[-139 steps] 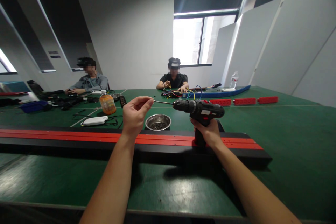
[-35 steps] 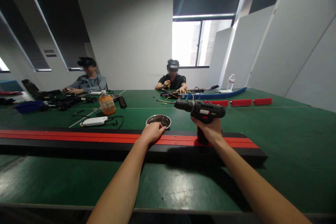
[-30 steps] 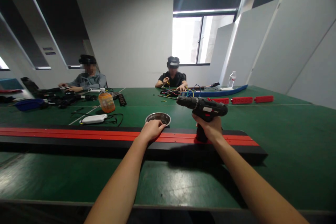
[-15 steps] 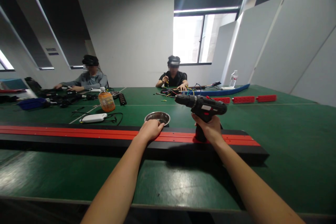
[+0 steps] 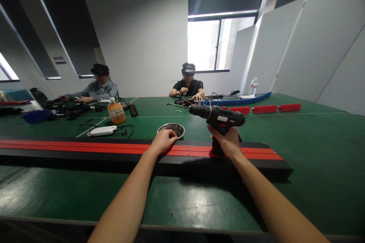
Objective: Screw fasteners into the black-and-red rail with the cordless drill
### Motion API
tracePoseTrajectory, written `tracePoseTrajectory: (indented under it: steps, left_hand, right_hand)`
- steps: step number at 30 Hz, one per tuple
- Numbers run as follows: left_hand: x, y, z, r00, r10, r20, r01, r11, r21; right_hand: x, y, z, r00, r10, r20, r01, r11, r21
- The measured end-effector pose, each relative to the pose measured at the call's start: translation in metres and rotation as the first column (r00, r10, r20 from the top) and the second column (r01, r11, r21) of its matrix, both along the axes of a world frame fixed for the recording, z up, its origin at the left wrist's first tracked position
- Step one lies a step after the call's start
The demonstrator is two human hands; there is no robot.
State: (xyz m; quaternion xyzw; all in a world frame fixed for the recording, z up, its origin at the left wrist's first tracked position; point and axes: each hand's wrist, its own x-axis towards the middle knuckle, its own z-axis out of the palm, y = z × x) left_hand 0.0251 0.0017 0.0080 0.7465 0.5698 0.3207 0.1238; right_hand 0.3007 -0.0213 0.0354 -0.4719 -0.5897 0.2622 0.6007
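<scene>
My right hand (image 5: 229, 141) is wrapped round the grip of a black cordless drill (image 5: 219, 115). The drill is held upright above the long black-and-red bar (image 5: 119, 147), its chuck pointing left. At the near rim of a round metal bowl (image 5: 178, 129), my left hand (image 5: 164, 140) has its fingers curled and pressed together. Whatever lies between those fingertips is hidden or too small to make out. Small dark bits at the bottom of the bowl are partly covered by the hand.
Across the green table (image 5: 182, 205) sit two people (image 5: 99, 87) (image 5: 188, 85), one handling coloured wires. An orange drink bottle (image 5: 116, 112), a white power strip (image 5: 102, 131) and a blue basket (image 5: 37, 115) stand left. Red blocks (image 5: 264, 109) and a blue curved strip (image 5: 242, 101) lie right.
My left hand has drawn slightly back from inside the bowl toward its near rim, fingers pinched together. The drill stays in my right hand, almost unmoved.
</scene>
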Motion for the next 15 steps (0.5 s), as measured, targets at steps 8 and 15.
tracePoseTrajectory:
  steps: [8,15]
  left_hand:
    - [0.002,-0.012,0.053,0.439,-0.151,0.886,-0.021,0.984,0.178]
    - [0.013,-0.033,0.095,0.132,-0.312,0.941,0.078,0.950,0.304]
  right_hand:
    - [0.001,0.002,-0.002,0.996,0.074,-0.042,-0.073,0.997,0.024]
    - [0.001,-0.001,0.002,0.994,0.096,-0.043,-0.095,0.995,0.040]
